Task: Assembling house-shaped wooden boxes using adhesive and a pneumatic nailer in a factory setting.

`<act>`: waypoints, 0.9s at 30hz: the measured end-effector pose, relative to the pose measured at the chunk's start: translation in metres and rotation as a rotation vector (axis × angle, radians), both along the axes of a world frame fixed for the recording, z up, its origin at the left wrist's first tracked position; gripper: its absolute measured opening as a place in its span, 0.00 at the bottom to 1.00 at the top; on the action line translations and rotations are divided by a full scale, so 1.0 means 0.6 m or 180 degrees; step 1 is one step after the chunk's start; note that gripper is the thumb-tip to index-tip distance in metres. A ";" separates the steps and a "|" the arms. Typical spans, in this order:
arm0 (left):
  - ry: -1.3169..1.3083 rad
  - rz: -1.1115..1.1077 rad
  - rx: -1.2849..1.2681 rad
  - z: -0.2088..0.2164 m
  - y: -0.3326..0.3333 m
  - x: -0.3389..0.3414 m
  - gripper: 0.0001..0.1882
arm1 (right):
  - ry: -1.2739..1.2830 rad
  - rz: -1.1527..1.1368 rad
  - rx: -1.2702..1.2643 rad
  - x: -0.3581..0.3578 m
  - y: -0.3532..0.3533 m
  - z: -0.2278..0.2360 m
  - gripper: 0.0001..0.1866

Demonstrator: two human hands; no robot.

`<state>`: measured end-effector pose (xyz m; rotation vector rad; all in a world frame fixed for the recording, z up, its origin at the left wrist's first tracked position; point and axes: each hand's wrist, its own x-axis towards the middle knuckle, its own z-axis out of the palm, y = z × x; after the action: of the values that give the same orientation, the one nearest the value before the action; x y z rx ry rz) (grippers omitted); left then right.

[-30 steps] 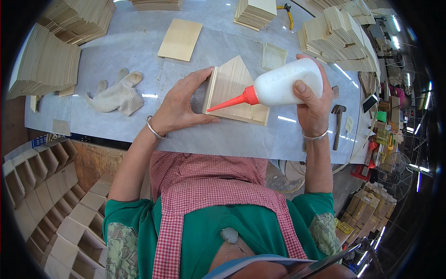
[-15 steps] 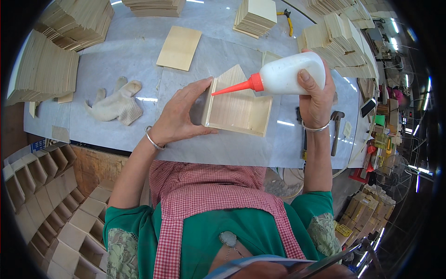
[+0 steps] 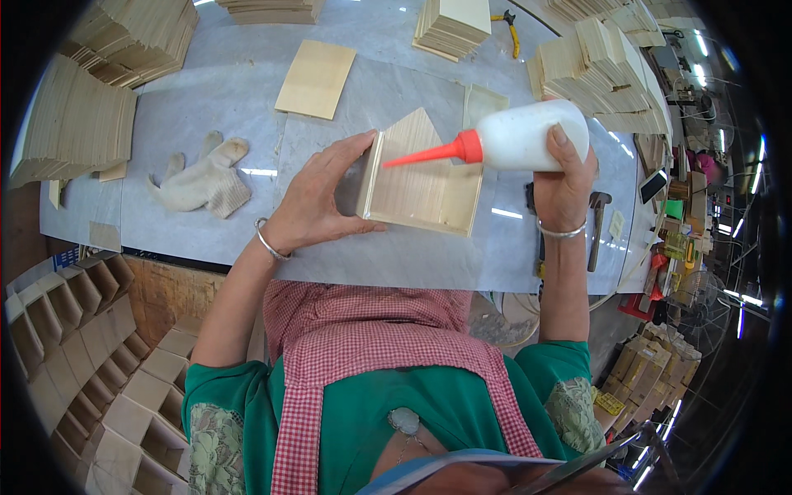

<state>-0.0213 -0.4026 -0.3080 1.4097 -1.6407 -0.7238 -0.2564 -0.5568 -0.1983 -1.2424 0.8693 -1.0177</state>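
Note:
My left hand (image 3: 318, 198) grips the left wall of a small open wooden box (image 3: 421, 186), holding it tilted above the grey worktable (image 3: 247, 99). Its open side faces me. My right hand (image 3: 565, 181) is wrapped around a white glue bottle (image 3: 528, 136) with an orange nozzle. The bottle lies sideways, and the nozzle tip points left at the box's upper left corner.
A flat wooden panel (image 3: 316, 78) and a pair of white gloves (image 3: 202, 177) lie on the table. Stacks of wooden panels (image 3: 74, 132) line the left, back and right edges. A hammer (image 3: 596, 227) rests at the right. Finished wooden boxes (image 3: 74, 330) are piled at lower left.
The box has turned so its open side faces me. The glue bottle rose and swung to lie level, its nozzle now at the box's upper left corner.

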 end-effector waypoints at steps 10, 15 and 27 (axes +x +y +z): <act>-0.0020 0.0048 0.0083 0.003 -0.001 -0.003 0.55 | 0.0473 0.0256 -0.0061 -0.009 0.052 0.006 0.31; -0.0052 0.0079 0.0039 0.002 0.000 -0.004 0.55 | 0.0558 0.0246 -0.0088 -0.018 0.058 0.011 0.31; 0.0053 0.0076 0.0134 0.000 0.000 -0.006 0.55 | 0.0591 0.0033 -0.0167 -0.077 0.062 0.023 0.30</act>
<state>-0.0250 -0.4026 -0.3078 1.4468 -1.6016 -0.7584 -0.3028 -0.5198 -0.1844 -1.4009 0.9829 -0.9324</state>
